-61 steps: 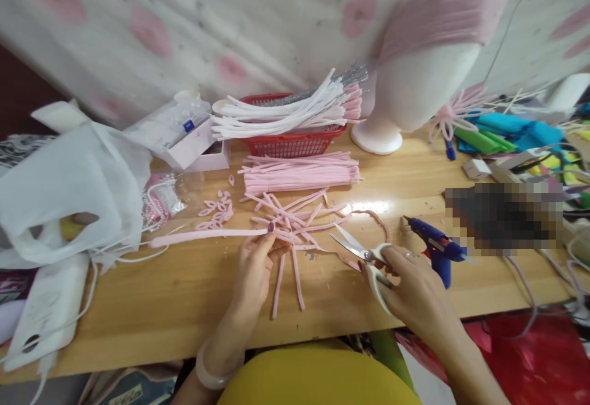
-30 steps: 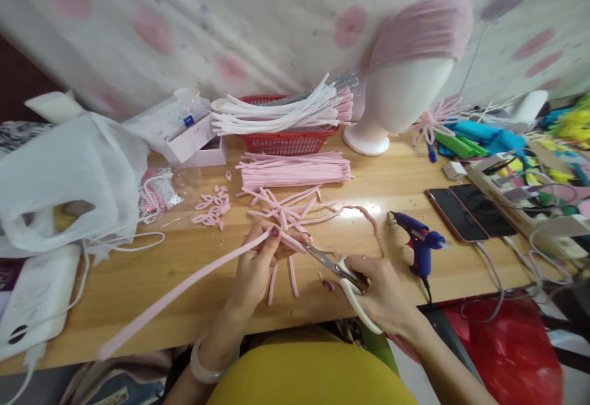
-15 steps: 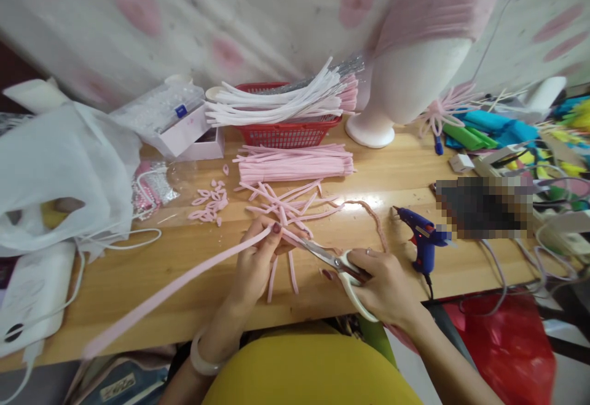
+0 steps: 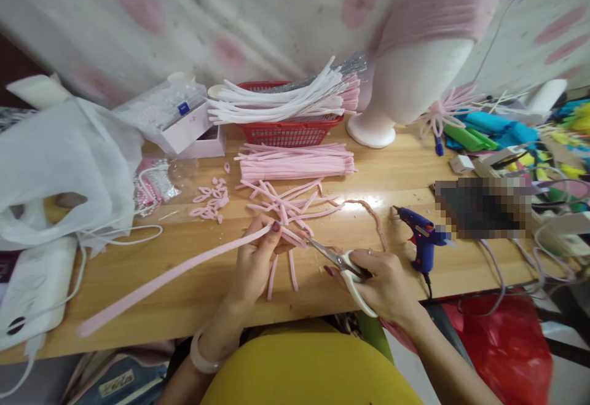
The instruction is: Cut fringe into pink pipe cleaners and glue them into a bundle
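My left hand point(image 4: 256, 257) pinches a long pink fuzzy stem point(image 4: 179, 275) between thumb and fingers; its free end reaches down to the left. Short pink ends stick out on the right side of the pinch. My right hand point(image 4: 385, 282) is wrapped round the white handles of a pair of scissors point(image 4: 340, 262), whose tips lie just right of those pink ends. Loose pink stems point(image 4: 286, 202) lie crossed beyond my left hand. Behind them rests a thick pink bundle point(image 4: 295, 164). Small pink loops point(image 4: 211, 201) are piled to the left.
A red basket point(image 4: 290, 134) of white and pink stems stands at the back, beside a white mannequin head point(image 4: 415, 79). On the right are a blue glue gun point(image 4: 423, 239) and cables. Boxes point(image 4: 187, 128), a white bag point(image 4: 69, 153) and a power strip point(image 4: 41, 288) are left.
The scissors have shifted slightly right, away from the pink ends at my left hand. The long stem's free end has risen a little.
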Demonstrator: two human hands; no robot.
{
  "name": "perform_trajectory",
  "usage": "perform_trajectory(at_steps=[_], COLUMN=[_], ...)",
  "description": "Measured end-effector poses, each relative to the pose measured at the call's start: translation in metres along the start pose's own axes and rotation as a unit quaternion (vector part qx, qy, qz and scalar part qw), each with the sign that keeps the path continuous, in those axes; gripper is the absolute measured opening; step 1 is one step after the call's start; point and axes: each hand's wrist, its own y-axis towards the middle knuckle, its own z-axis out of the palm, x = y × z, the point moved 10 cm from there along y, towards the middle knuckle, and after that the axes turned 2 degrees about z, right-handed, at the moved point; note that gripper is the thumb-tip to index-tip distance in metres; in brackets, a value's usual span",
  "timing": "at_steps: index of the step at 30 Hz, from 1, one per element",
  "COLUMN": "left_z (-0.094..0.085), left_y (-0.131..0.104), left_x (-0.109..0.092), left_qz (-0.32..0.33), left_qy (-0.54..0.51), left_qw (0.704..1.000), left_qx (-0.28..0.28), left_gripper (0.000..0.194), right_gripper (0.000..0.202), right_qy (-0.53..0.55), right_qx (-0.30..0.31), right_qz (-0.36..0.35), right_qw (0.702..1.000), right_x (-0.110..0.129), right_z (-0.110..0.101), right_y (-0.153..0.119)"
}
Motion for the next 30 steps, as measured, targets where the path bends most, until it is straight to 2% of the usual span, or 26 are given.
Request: perform_trajectory(at_steps=[3, 5, 8, 13, 16, 19, 22, 26, 30], left_z=[-0.003, -0.005, -0.005, -0.005, -0.002, 0.002, 0.006, 0.001, -0.003], left_y=[0.001, 0.001, 0.0, -0.002, -0.002, -0.001, 0.003, 0.009, 0.011], left_x=[0.004, 0.007, 0.011, 0.017, 0.023, 0.028, 0.022, 0.007, -0.002], left_qz=[-0.012, -0.022, -0.034, -0.056, -0.077, -0.086, -0.065, -0.009, 0.051], left_qy=[0.013, 0.032, 0.065, 0.112, 0.127, 0.151, 0.163, 0.14, 0.203], left_qw=[1.0, 0.999, 0.997, 0.992, 0.989, 0.984, 0.984, 0.99, 0.977], left_qx=[-0.004, 0.0, 0.005, -0.005, 0.006, 0.029, 0.036, -0.015, -0.039], left_gripper=[0.03, 0.03, 0.031, 0.031, 0.025, 0.027, 0.02, 0.021, 0.015], right_gripper=[0.044, 0.038, 0.027, 0.023, 0.02, 0.024, 0.026, 0.027, 0.026], right_qy=[0.022, 0.045, 0.138, 0.302, 0.368, 0.399, 0.406, 0.412, 0.411], right_qx=[-0.019, -0.013, 0.0, -0.008, -0.007, -0.006, -0.004, -0.003, 0.009], right_qz=[0.024, 0.051, 0.104, 0.202, 0.224, 0.234, 0.239, 0.243, 0.24], right_qw=[0.999, 0.998, 0.985, 0.932, 0.903, 0.887, 0.882, 0.878, 0.879], right_x=[-0.004, -0.007, -0.011, -0.014, -0.014, -0.019, -0.024, -0.028, -0.026], right_z=[-0.007, -0.009, -0.005, 0.024, 0.046, 0.058, 0.058, 0.051, 0.052], right_y=[0.001, 0.003, 0.004, 0.008, 0.013, 0.017, 0.02, 0.024, 0.025])
